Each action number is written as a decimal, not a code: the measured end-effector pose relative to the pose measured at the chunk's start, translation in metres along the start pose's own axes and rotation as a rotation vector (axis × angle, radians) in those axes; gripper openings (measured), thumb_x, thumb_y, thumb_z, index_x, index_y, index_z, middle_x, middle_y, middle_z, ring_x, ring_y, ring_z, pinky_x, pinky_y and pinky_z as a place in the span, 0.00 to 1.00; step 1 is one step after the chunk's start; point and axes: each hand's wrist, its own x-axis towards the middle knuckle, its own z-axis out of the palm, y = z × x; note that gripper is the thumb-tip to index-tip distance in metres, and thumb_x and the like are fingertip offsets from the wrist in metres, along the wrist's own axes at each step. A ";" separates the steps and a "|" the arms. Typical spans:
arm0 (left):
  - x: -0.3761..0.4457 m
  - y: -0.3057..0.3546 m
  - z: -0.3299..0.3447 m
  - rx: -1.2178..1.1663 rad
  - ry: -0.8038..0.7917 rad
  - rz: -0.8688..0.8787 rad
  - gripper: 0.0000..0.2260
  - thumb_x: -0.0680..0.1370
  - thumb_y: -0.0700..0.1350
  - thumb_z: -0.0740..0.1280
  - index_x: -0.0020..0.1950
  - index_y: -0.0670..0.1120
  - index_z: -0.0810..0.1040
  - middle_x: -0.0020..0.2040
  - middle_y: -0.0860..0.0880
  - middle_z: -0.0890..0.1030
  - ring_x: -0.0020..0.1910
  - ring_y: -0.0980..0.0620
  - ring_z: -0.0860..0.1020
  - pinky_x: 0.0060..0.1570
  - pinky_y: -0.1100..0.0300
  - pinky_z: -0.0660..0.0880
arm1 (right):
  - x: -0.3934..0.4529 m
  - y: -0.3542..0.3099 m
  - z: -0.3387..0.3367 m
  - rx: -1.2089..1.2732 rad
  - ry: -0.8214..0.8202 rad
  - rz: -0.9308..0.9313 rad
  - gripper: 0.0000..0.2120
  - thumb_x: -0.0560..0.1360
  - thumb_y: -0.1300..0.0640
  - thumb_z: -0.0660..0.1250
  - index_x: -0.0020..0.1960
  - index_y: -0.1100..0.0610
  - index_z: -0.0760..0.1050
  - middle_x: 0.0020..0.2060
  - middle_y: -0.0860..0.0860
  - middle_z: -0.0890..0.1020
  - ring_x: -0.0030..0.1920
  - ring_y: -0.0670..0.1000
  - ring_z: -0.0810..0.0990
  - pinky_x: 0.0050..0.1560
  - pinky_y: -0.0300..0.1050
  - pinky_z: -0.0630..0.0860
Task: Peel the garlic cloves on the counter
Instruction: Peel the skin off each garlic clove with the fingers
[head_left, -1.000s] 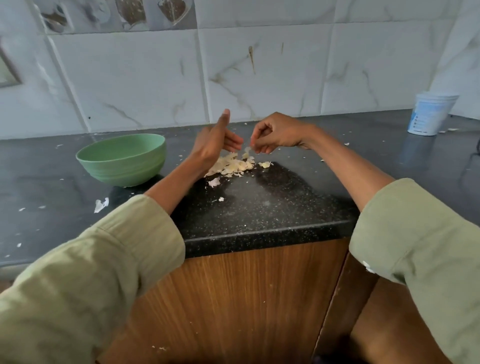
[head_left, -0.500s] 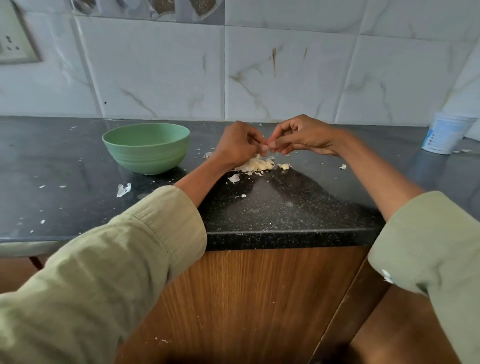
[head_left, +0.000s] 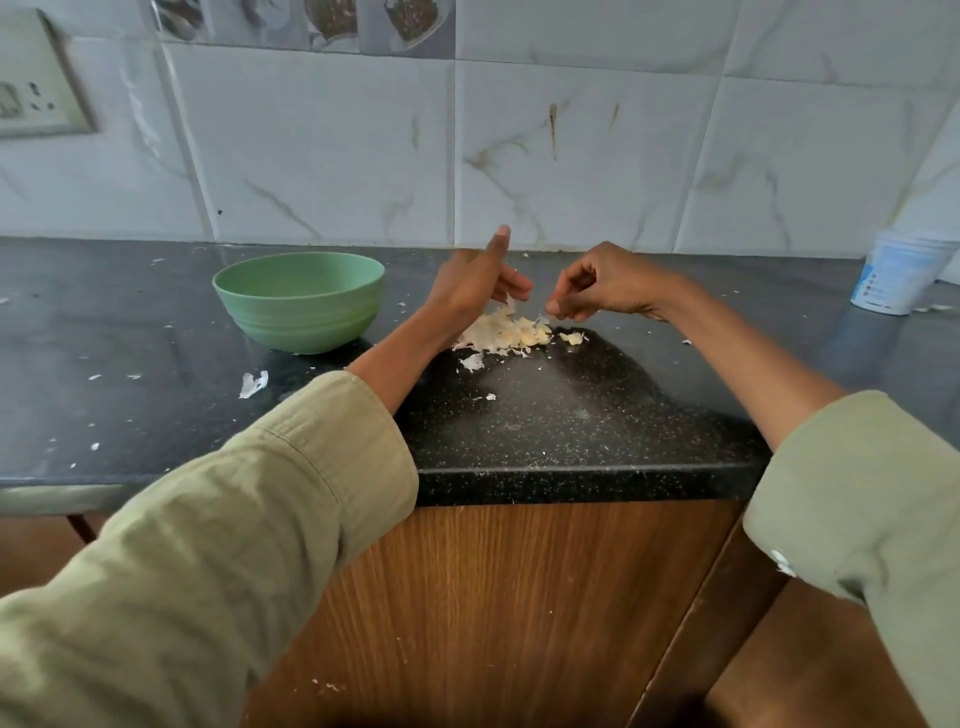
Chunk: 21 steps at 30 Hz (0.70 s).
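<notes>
Bench (head_left: 597, 431): dark speckled stone, running across the middle of the frame, wood-fronted cabinet (head_left: 519, 597) below its front edge.

Garlic (head_left: 511, 332): pale heap of cloves and papery skins at frame centre, lying on the bench between and just below the two hands. One loose clove (head_left: 573, 338) sits just right of the heap. A white skin scrap (head_left: 471, 361) lies at the heap's lower left edge; a larger scrap (head_left: 253, 384) lies well apart, lower left of the bowl. Fine white flecks are scattered over the bench.

Left hand (head_left: 475, 286): above the left side of the heap, thumb raised straight up, fingers reaching right. Whether it holds anything cannot be told.

Right hand (head_left: 608, 283): above the right side of the heap, fingers curled, fingertips pinching a small pale piece, too small to tell as clove or skin.

Sleeves: olive green, rolled to the forearm on both arms, lower left and lower right of frame.

Bowl (head_left: 298, 301): green, upright, left of centre on the bench, near the left forearm; contents not visible.

Cup (head_left: 901, 278): white and blue, far right on the bench.

Wall (head_left: 571, 156): white marbled tiles; switch plate (head_left: 36, 83) at upper left.
</notes>
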 end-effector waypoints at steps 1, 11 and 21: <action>0.000 0.001 0.000 -0.020 0.003 -0.010 0.34 0.88 0.62 0.49 0.52 0.41 0.88 0.46 0.48 0.89 0.49 0.54 0.86 0.42 0.68 0.72 | 0.000 -0.001 0.000 0.004 0.037 -0.022 0.11 0.73 0.58 0.80 0.51 0.64 0.85 0.42 0.54 0.88 0.42 0.47 0.86 0.47 0.38 0.84; 0.012 -0.011 0.001 0.034 -0.012 0.020 0.20 0.86 0.52 0.63 0.48 0.41 0.88 0.43 0.48 0.89 0.46 0.54 0.87 0.59 0.56 0.81 | 0.000 -0.013 -0.004 0.290 0.291 -0.215 0.09 0.75 0.62 0.78 0.53 0.65 0.85 0.46 0.57 0.88 0.45 0.49 0.86 0.48 0.40 0.83; 0.010 -0.008 0.001 -0.048 0.020 -0.035 0.24 0.88 0.53 0.58 0.50 0.39 0.88 0.44 0.46 0.89 0.48 0.50 0.87 0.45 0.66 0.74 | -0.001 -0.014 -0.005 0.201 0.254 -0.180 0.11 0.76 0.61 0.77 0.54 0.67 0.84 0.46 0.57 0.88 0.44 0.46 0.86 0.47 0.38 0.82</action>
